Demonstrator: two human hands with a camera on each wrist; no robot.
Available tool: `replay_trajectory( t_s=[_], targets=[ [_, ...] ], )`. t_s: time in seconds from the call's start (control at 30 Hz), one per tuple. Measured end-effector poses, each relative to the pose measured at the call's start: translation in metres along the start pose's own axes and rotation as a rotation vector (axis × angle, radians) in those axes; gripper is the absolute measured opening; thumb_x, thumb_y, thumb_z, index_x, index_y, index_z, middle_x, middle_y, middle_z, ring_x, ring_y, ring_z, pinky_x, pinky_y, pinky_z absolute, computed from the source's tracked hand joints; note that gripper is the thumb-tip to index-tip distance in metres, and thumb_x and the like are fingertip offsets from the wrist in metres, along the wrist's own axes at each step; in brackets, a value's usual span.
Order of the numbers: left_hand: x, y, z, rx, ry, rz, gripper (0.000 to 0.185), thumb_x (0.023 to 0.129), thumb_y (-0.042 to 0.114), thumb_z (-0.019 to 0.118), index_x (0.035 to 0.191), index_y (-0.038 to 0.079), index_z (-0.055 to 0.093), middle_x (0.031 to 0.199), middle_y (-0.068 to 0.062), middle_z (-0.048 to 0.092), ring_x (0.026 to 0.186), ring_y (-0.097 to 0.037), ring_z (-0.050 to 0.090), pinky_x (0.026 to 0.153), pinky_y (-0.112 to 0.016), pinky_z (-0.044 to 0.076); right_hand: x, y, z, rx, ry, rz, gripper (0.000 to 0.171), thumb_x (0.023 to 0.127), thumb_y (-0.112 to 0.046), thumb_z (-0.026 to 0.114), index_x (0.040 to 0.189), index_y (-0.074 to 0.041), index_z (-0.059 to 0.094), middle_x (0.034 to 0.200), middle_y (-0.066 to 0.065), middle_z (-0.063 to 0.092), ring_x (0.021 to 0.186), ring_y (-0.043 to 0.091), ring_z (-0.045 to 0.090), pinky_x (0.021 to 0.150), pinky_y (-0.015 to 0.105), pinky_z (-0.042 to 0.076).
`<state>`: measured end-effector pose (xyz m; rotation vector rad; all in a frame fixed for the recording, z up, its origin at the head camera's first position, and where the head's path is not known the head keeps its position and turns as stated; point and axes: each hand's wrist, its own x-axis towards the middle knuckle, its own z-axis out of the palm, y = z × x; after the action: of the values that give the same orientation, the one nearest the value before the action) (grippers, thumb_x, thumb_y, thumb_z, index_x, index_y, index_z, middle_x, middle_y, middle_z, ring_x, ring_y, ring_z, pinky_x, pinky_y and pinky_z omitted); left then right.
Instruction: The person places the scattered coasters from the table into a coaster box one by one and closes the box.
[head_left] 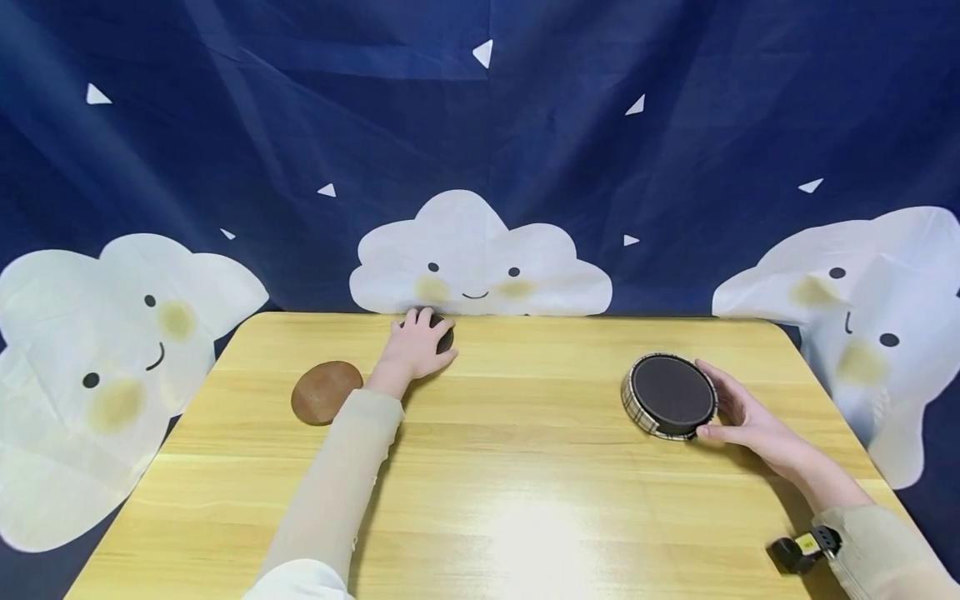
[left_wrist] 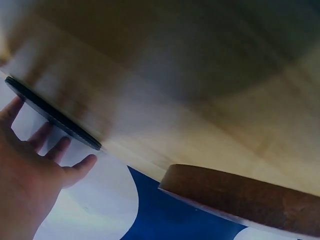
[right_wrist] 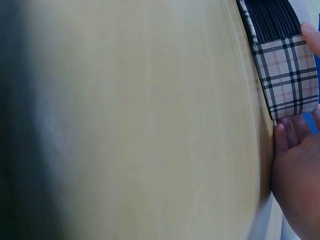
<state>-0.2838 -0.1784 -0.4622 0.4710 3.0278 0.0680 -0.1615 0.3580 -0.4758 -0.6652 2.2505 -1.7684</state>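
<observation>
My left hand (head_left: 422, 340) reaches to the far edge of the wooden table (head_left: 525, 500). Its spread fingers lie over a thin dark round coaster (head_left: 446, 338); in the left wrist view the fingers (left_wrist: 35, 145) are fairly straight against that coaster (left_wrist: 50, 116). A brown wooden coaster (head_left: 326, 392) (left_wrist: 240, 196) lies just left of that wrist. On the right, my right hand (head_left: 718, 406) cups the side of a round plaid holder (head_left: 670, 396) filled with dark coasters, thumb in front and fingers behind. The right wrist view shows the plaid wall (right_wrist: 287, 70) against my palm (right_wrist: 295, 180).
A dark blue cloth with white smiling clouds (head_left: 480, 258) hangs right behind the table's back edge. A small black and yellow device (head_left: 806, 546) sits on my right wrist. Bare tabletop stretches across the middle and front.
</observation>
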Motion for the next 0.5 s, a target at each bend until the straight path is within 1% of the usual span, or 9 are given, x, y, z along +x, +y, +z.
replay_trajectory(
  t_s=[0.17,0.5],
  targets=[
    [-0.0003,-0.0012,-0.0014,-0.029,0.0,-0.008,0.064,0.102,0.054,0.057,0.158,0.027,0.048,0.158,-0.022,0.04,0.147,-0.047,0.038,0.108,-0.07,0.04,0.0014,-0.0007,-0.0008,0.002,0.001,0.006,0.099,0.09,0.018,0.064,0.171,-0.007,0.013,0.156,-0.026,0.04,0.139,-0.021,0.04,0.106,0.002,0.033],
    [-0.0032,-0.0021,-0.0028,-0.037,-0.018,-0.02,0.063,0.102,0.053,0.057,0.16,0.03,0.047,0.158,-0.022,0.041,0.145,-0.049,0.04,0.106,-0.067,0.039,0.0005,-0.0002,-0.0002,0.016,-0.005,0.003,0.099,0.09,0.019,0.064,0.17,-0.006,0.013,0.155,-0.026,0.041,0.138,-0.02,0.042,0.106,0.003,0.033]
  ],
)
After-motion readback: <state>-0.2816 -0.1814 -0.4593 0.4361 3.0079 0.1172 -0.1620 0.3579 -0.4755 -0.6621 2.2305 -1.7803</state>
